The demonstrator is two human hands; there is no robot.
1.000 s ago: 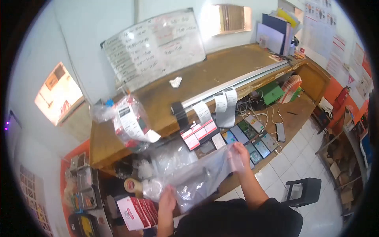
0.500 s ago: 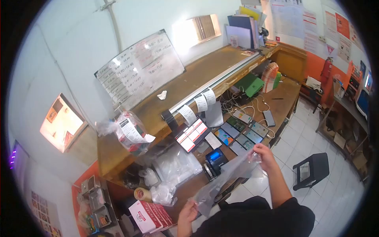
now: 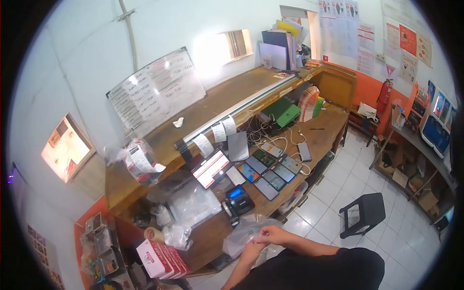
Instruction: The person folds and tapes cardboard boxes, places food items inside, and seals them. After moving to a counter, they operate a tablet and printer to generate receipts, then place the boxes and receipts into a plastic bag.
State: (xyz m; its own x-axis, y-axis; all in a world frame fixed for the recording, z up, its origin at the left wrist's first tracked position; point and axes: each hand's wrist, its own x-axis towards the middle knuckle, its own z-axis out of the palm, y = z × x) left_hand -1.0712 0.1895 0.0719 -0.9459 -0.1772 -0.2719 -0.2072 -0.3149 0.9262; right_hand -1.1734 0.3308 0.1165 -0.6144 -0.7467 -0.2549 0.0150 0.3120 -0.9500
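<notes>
A clear plastic bag (image 3: 235,240) hangs from my two hands at the front edge of the counter. My left hand (image 3: 252,251) is closed on its upper edge. My right hand (image 3: 271,235) pinches the same edge close beside it, the fingers of both hands nearly touching. Just beyond the bag stands a small black printer (image 3: 239,202) with a blue-lit top. Several smartphones (image 3: 266,187) lie in rows to the right of it, and a tablet (image 3: 211,169) with a red and white screen leans behind.
A stack of clear plastic bags (image 3: 193,203) lies to the left, near a tape roll (image 3: 153,234) and red-and-white boxes (image 3: 157,258). A tied bag with a receipt (image 3: 140,159) sits on the upper ledge. A black stool (image 3: 363,212) stands on the tiled floor at right.
My right hand has come down and left to meet my left hand, so the stretched bag now hangs gathered. The camera view has shifted slightly to the right.
</notes>
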